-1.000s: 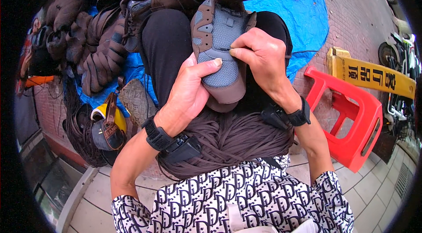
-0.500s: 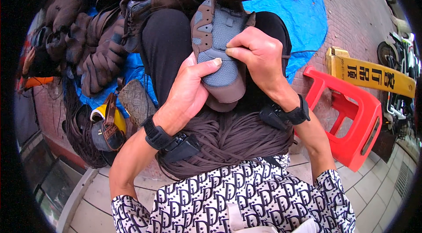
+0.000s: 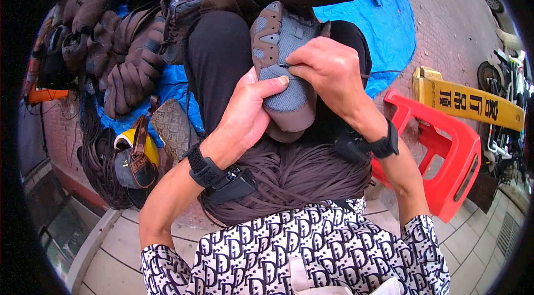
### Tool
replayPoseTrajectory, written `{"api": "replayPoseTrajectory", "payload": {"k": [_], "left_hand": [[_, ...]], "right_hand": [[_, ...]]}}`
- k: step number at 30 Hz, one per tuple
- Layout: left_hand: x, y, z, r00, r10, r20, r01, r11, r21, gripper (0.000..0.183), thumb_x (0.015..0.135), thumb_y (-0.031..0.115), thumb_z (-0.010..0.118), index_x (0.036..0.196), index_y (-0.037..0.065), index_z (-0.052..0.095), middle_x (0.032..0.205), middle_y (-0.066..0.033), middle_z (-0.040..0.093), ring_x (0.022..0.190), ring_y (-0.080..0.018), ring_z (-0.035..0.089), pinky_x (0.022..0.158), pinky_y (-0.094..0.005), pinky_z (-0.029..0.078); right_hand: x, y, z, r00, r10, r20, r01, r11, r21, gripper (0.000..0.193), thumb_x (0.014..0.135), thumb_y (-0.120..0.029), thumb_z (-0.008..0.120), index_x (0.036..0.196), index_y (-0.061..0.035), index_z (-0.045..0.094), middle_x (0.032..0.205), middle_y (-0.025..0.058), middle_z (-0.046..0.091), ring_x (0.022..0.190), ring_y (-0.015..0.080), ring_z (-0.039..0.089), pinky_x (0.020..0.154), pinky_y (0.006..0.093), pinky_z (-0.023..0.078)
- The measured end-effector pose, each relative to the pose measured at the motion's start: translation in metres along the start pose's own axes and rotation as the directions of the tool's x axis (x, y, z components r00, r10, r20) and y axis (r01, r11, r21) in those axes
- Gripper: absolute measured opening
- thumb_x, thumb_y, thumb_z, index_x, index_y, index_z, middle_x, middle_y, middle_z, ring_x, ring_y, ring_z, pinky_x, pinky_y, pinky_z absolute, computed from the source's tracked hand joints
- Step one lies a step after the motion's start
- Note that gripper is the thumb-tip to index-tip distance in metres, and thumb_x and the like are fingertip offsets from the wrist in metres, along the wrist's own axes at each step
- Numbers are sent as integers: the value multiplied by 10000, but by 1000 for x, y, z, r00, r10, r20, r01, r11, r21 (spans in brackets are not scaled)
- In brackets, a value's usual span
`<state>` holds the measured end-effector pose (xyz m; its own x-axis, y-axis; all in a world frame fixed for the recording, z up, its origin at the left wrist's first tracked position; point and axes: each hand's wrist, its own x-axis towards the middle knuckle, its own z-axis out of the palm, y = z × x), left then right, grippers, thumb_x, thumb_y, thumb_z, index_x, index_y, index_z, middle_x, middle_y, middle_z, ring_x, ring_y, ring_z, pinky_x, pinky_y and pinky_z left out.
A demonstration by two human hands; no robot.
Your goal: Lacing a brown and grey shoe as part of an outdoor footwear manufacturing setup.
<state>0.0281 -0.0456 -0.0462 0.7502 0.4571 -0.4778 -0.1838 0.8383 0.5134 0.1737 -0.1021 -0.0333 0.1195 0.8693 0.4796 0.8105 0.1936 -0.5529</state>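
Observation:
A brown and grey-blue mesh shoe upper (image 3: 286, 97) rests between my knees with its toe toward me. My left hand (image 3: 245, 111) grips its left side, thumb pressed on the mesh over the toe. Just above that thumb, my right hand (image 3: 328, 69) pinches a thin dark shoelace (image 3: 284, 64) at the upper's lacing area. Bent fingers hide most of the lace there; a dark strand shows beyond the right wrist. Small lace holes run along the upper's left brown edging. Across my lap lies a thick bundle of brown shoelaces (image 3: 289, 175).
Stacked brown shoe uppers (image 3: 130, 75) lie on a blue tarp (image 3: 392, 28) at the left and far side. A yellow and dark roll-like item (image 3: 136, 161) sits left of me. To the right are a red plastic stool (image 3: 439, 150), a yellow sign board (image 3: 470, 97) and parked motorbikes.
The view has shifted slightly, so the shoe upper appears a little farther right. My right fingers remain pinched near the lacing area, and a bit of dark lace now shows at their tips.

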Motion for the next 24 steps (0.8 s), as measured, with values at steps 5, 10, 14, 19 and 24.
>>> {"api": "replayPoseTrajectory", "payload": {"k": [5,10,14,19,24], "left_hand": [[-1,3,3,1000,-5,11,5,1000,5,303,798,23,517,1096,17,469,1031,-69,565,930,-156,549,873,-307,412],[-1,0,2,999,39,11,-40,998,42,299,795,17,515,1090,17,466,1032,-70,560,935,-153,546,870,-305,415],[-1,2,2,1000,12,-3,-12,998,67,333,780,-39,466,1111,-8,438,1033,-80,542,949,-151,532,865,-299,412],[2,-1,2,999,37,9,-38,990,132,280,789,9,515,1066,24,479,1025,-54,560,940,-145,542,860,-299,411],[2,3,-7,998,12,60,-22,984,176,294,788,19,528,1078,23,481,1040,-49,560,969,-142,530,872,-296,398]], "right_hand": [[1,-1,-10,995,-20,95,30,994,-102,129,590,-16,652,714,-28,618,661,83,584,636,223,579,581,303,464],[5,-2,-5,993,-26,119,33,998,-61,154,599,-24,648,748,-28,608,675,81,582,675,225,578,594,313,466],[13,-4,-8,982,-85,167,98,993,-70,163,604,-26,632,764,-34,601,709,84,580,692,234,572,599,321,464],[24,-4,2,939,-130,318,181,974,-135,97,619,-107,580,684,-42,550,631,116,569,632,304,577,543,389,463],[42,3,2,886,-53,460,65,998,-10,114,583,-9,559,682,-57,591,648,106,592,609,283,587,539,342,467]]}}
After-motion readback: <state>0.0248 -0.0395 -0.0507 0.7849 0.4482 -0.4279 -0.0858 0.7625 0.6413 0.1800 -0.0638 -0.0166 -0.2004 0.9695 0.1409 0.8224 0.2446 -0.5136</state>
